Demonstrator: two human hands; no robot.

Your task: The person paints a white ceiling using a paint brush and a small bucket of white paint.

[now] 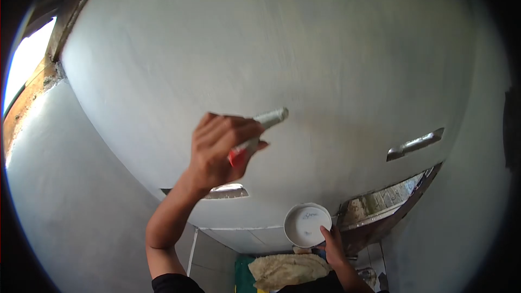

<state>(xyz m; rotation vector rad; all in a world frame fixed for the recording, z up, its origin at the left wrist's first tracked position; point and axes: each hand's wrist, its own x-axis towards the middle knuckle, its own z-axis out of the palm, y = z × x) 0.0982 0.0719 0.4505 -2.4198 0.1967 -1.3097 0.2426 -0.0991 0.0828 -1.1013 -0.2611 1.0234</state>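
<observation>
My left hand (222, 144) is raised in front of the pale wall (325, 65), its fingers closed round a paintbrush (273, 118). A red part of the brush shows below my fingers, and its whitish, paint-coated end points to the right, overlapping the wall in this view. Lower down, my right hand (335, 247) grips a round white tub (304, 228) by its right edge, with the thumb over the rim. The tub tilts toward me, and small dark lettering shows on its white inside. The fingers beneath it are mostly hidden.
A narrow slot (415, 145) pierces the wall at right; another slot (230, 191) lies behind my left wrist. Below right is a framed opening (380, 203). A beige cloth (287, 270) lies at the bottom by something green (244, 274). Side walls stand left and right.
</observation>
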